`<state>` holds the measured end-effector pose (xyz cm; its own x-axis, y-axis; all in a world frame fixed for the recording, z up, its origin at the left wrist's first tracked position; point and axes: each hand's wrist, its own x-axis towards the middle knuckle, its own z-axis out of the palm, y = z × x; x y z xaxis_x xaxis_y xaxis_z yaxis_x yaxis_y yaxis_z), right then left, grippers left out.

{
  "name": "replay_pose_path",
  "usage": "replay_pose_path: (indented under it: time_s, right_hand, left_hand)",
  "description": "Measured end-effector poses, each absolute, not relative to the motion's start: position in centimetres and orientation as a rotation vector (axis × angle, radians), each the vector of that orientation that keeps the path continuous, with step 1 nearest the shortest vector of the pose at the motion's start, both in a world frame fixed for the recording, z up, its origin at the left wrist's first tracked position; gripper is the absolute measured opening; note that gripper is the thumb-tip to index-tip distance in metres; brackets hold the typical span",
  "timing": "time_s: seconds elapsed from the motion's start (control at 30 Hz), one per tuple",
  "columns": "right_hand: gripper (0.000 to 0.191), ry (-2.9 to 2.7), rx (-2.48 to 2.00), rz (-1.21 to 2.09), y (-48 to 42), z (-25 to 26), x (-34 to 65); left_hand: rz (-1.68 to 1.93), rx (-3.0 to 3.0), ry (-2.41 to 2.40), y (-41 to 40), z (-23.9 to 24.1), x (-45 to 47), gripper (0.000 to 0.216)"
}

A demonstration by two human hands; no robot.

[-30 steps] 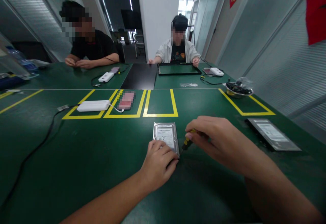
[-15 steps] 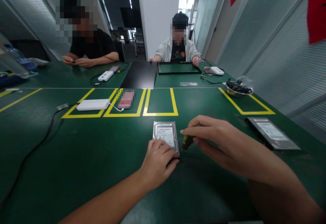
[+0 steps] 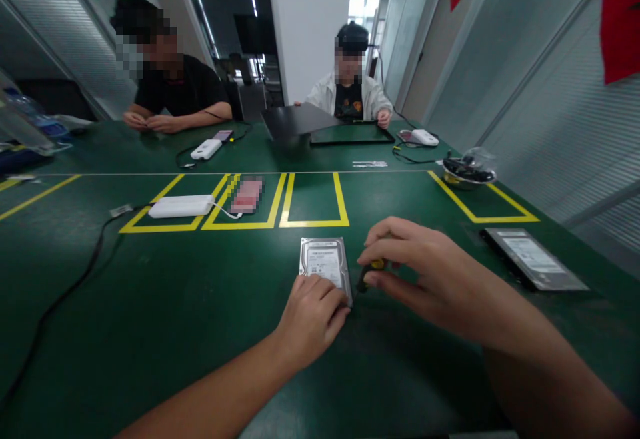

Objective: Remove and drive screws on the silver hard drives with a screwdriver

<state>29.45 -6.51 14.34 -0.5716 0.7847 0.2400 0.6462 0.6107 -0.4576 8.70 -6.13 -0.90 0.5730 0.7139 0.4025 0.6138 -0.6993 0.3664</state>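
Observation:
A silver hard drive [image 3: 323, 259] with a white label lies on the green table in front of me. My left hand [image 3: 316, 316] is closed over its near end, fingers across the top and the thumb by the near right corner. Just right of the drive, my right hand [image 3: 413, 266] pinches a small black and yellow screwdriver [image 3: 369, 275]. The screwdriver leans, with its lower end close to the drive's right side near the corner. Its tip is too small to make out clearly.
A second hard drive [image 3: 535, 259] lies at right, below a bowl of dark parts [image 3: 468, 171]. A white power bank [image 3: 181, 206] is cabled to a phone [image 3: 247, 194] at left. Across the table, one person handles a dark panel [image 3: 299, 119] and a black frame [image 3: 353, 142]; another sits at left.
My right fingers have shifted around the screwdriver's handle. My left hand stays on the drive. The person across has lifted the dark panel and tilted it toward the frame.

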Motion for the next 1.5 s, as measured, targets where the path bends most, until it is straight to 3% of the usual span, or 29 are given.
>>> replay_pose_path:
  time_s: [0.2,0.37,0.53,0.7,0.9,1.07,1.3,1.5]
  right_hand:
    - [0.02,-2.337,-1.171,0.376,-6.35,13.91,29.59]
    - [0.011,-2.358,-1.143,0.468,-6.31,14.07,29.58]
    - [0.022,-2.375,-1.105,0.451,-6.17,14.05,29.42]
    - [0.01,-2.357,-1.102,0.457,-6.12,13.87,29.29]
    - [0.025,-2.326,-1.159,0.364,-6.43,13.69,29.31]
    - [0.005,-2.367,-1.162,0.424,-6.43,14.07,29.23]
    - [0.023,-2.325,-1.198,0.305,-6.43,14.02,29.42]
    - [0.005,-2.32,-1.148,0.391,-6.16,14.07,29.46]
  left_hand:
    - [0.789,2.606,1.109,-6.12,-1.0,8.65,0.003]
    - [0.784,2.591,1.123,-6.12,-0.85,8.74,0.004]
    - [0.794,2.588,1.118,-6.01,-0.8,8.89,0.004]
    - [0.783,2.597,1.11,-5.92,-0.72,8.92,0.003]
    - [0.792,2.6,1.085,-5.7,-0.75,8.75,0.003]
    - [0.778,2.607,1.096,-5.57,-0.59,8.65,0.004]
    - [0.758,2.607,1.108,-5.5,-0.67,8.56,0.004]
    - [0.759,2.609,1.11,-5.48,-0.65,8.55,0.004]
